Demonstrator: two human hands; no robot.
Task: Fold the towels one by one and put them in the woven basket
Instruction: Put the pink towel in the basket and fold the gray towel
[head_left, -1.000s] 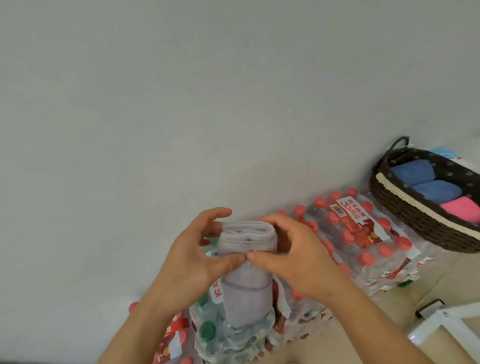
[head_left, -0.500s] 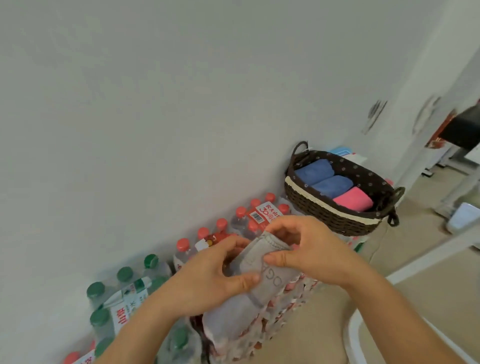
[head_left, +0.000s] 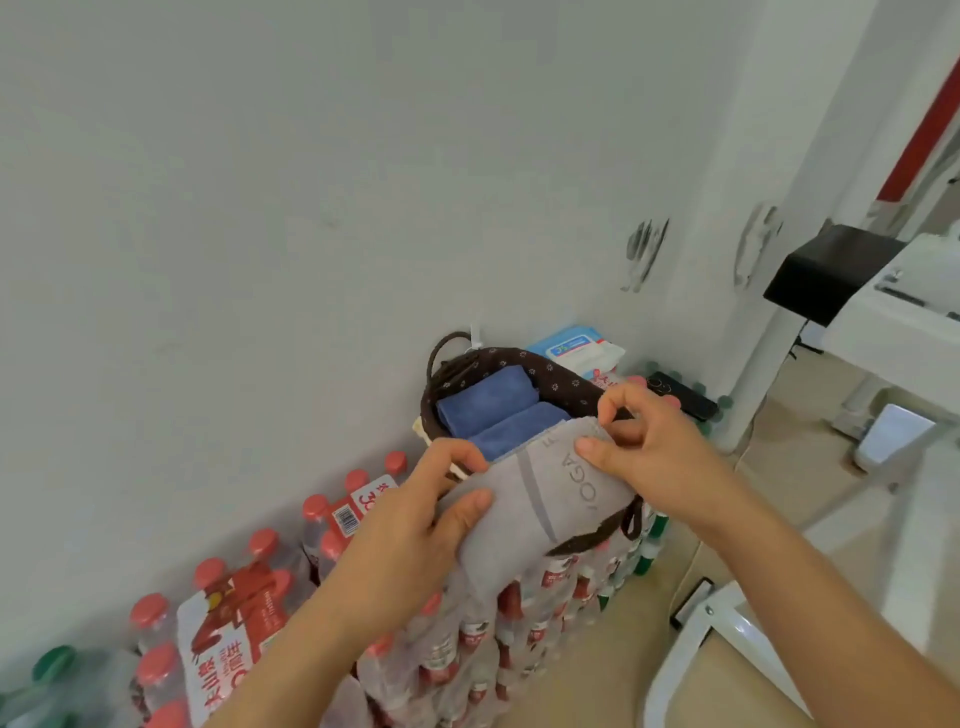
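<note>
The grey towel, folded into a thick roll, carries pale letters that read "OGA" (the first letter is half hidden at the fold) beside a darker grey stripe. The left hand grips its near end, thumb on top; the right hand pinches its far corner between thumb and forefinger. The towel hangs over the near end of the woven basket, whose dark lining has small flower dots. Two blue rolled towels lie side by side at the basket's far end. The basket rests on shrink-wrapped packs of red-capped water bottles, their red labels printed with Chinese characters and a barcode. A blue-and-white wipes packet lies beyond the basket, against the wall. A white frame stands on the floor to the right.
</note>
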